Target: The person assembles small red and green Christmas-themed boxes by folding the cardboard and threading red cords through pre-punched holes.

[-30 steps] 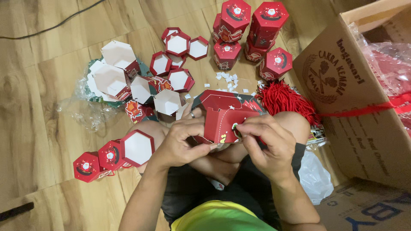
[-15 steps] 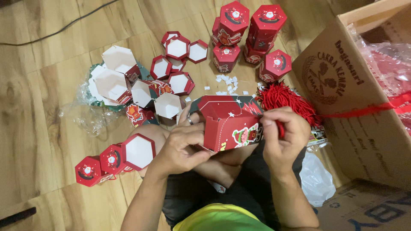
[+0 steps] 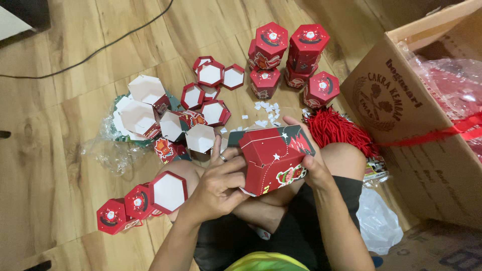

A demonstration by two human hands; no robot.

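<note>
Head view shows both hands, left hand [image 3: 221, 183] and right hand [image 3: 314, 168], closed around a half-folded red hexagonal box [image 3: 273, 158] over the lap. Finished boxes [image 3: 291, 55] stand stacked on the floor [image 3: 50, 125]; open lids and trays [image 3: 201, 108] lie unassembled, so the work seems partway done.

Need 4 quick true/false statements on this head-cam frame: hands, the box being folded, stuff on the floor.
1. Both hands, left hand and right hand, hold the red hexagonal box. True.
2. The red tassels lie inside the cardboard carton. False: they lie on the floor beside it.
3. Finished closed boxes stand stacked beyond the tassels. True.
4. The floor is grey tile. False: it is wood.
</note>
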